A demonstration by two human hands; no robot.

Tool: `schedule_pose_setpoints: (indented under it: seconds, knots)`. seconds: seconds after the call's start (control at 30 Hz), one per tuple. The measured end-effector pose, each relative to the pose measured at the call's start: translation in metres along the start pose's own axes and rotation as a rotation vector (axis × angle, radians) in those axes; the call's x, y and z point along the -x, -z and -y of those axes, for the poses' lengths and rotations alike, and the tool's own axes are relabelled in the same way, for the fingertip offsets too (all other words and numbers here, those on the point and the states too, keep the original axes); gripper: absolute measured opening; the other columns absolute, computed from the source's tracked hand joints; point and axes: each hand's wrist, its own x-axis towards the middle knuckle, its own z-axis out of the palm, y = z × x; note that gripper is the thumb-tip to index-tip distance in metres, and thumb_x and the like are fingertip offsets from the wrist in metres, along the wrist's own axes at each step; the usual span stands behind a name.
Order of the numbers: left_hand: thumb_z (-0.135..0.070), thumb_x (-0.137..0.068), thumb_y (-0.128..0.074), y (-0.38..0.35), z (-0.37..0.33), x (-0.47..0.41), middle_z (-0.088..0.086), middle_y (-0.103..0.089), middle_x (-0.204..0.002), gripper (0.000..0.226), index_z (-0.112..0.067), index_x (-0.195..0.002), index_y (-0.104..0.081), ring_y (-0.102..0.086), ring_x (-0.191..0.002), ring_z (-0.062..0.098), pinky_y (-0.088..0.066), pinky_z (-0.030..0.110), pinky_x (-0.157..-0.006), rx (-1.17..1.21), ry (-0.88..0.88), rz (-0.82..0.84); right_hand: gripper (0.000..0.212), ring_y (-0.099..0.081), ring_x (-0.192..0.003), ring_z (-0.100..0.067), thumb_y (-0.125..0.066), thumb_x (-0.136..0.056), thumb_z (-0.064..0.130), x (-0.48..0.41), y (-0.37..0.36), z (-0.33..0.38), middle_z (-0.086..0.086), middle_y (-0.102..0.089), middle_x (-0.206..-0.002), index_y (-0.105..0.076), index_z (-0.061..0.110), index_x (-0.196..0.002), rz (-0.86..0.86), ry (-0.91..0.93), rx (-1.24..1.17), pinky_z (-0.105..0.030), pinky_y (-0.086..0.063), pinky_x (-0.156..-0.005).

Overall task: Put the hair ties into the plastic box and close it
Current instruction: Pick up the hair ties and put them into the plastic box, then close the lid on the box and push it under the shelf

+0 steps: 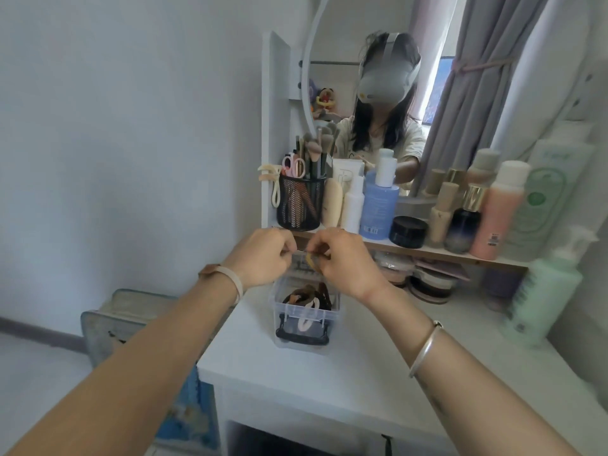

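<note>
Fingers [288, 250] of the left hand [263, 258] and of the right hand [342, 261] are curled inward and brought together, tips nearly touching, above the far edge of the plastic box [302, 311]. A small yellowish item [311, 260], possibly a hair tie or clip, is pinched at the right fingertips; what the left fingertips grip cannot be told, since the contact is hidden by the knuckles.

The clear box is set on the white dressing table [362, 373], at 6 o'clock from the hands and at 6 o'clock from the black mesh pen holder [301, 205] on the shelf. Its top appears open. Dark and brown hair accessories [309, 296] are already piled inside, with a pale clip [304, 319] seen through the front wall behind the black latch [302, 335]. The lid itself cannot be made out.

Step judged in hand: loading, with one item held over the opening. The task is judged well along but not closed. The next move is judged to call for the pinch to be lowered toward 6 o'clock, released inside the walls, then the lid found and latched.

Orientation: the box's long axis is judged to run from 6 to 12 o'clock, latch end toward the wearer. The held item is too small for its axis to be read.
</note>
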Motion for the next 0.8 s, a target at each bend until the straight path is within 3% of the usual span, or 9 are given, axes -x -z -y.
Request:
schedule_pose_setpoints:
  seconds: [0.17, 0.4, 0.6, 0.8]
  knots:
    - [-0.009, -0.089, -0.046, 0.002, -0.002, -0.004, 0.011, -0.058, -0.124, 0.027, -0.008, -0.114, -0.057, -0.054, -0.114, 0.024, -0.042, 0.033, -0.096, 0.027, -0.012, -0.04, 0.031, -0.052, -0.116, -0.026, -0.057, -0.083, 0.002, -0.002, -0.008, -0.007, -0.011, -0.06, -0.124, -0.059, 0.01, -0.113, 0.192, -0.011, 0.092, -0.036, -0.043, -0.099]
    - [-0.013, -0.089, -0.047, -0.018, -0.032, -0.007, 0.009, -0.051, -0.132, 0.035, -0.009, -0.124, -0.046, -0.048, -0.121, 0.025, -0.042, 0.041, -0.102, 0.034, -0.117, 0.004, 0.024, -0.057, -0.111, -0.028, -0.056, -0.087, 0.013, 0.018, 0.015, -0.028, -0.012, -0.064, -0.119, -0.061, 0.011, -0.111, 0.139, -0.046, 0.121, -0.035, -0.044, -0.094]
    - [-0.014, -0.088, -0.048, -0.045, -0.079, -0.002, 0.011, -0.055, -0.123, 0.03, -0.011, -0.118, -0.049, -0.053, -0.109, 0.028, -0.046, 0.039, -0.091, 0.06, -0.267, 0.011, 0.027, -0.056, -0.114, -0.028, -0.058, -0.085, 0.012, 0.062, 0.053, -0.066, -0.012, -0.064, -0.121, -0.061, 0.008, -0.112, 0.078, -0.16, 0.187, -0.033, -0.042, -0.093]
    - [-0.016, -0.09, -0.045, -0.097, -0.136, 0.019, 0.007, -0.048, -0.136, 0.038, -0.013, -0.127, -0.044, -0.043, -0.126, 0.026, -0.037, 0.035, -0.101, 0.039, -0.431, 0.134, 0.037, -0.052, -0.122, -0.023, -0.057, -0.088, 0.02, 0.129, 0.082, -0.109, -0.01, -0.058, -0.131, -0.054, 0.009, -0.123, 0.076, -0.349, 0.258, -0.03, -0.038, -0.101]
